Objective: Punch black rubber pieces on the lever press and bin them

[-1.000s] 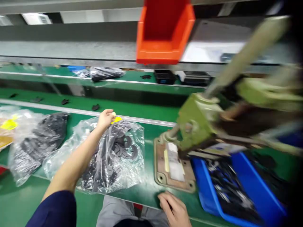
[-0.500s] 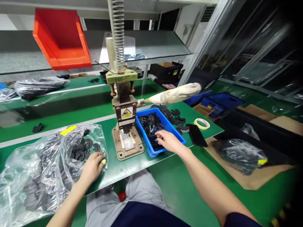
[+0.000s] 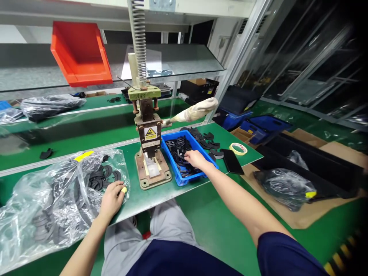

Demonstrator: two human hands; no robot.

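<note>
My left hand (image 3: 112,198) rests at the mouth of a clear plastic bag (image 3: 61,199), beside dark curved pieces (image 3: 99,178) lying in its opening. Its fingers are loosely bent and apart from the thumb, which wears a yellow cover; no held piece shows. Over the blue bin (image 3: 179,180), my right hand (image 3: 197,159) has its fingertips pinched together among small narrow black parts (image 3: 176,147). Whatever is between those fingertips is too small to make out. A hand press (image 3: 149,142) stands between my hands, with a pale block (image 3: 153,170) on its base.
The press's wrapped lever (image 3: 195,110) sticks out rightward above the bin. More curved pieces (image 3: 211,145), a black phone (image 3: 232,161) and a tape roll (image 3: 238,148) lie right of the bin. A red bin (image 3: 82,57) hangs at the shelf. The bench edge (image 3: 155,203) runs before my lap.
The view has shifted slightly. My right hand stays at the blue bin, its fingertips now a little farther up among the black parts. My left hand remains by the bag's mouth.
</note>
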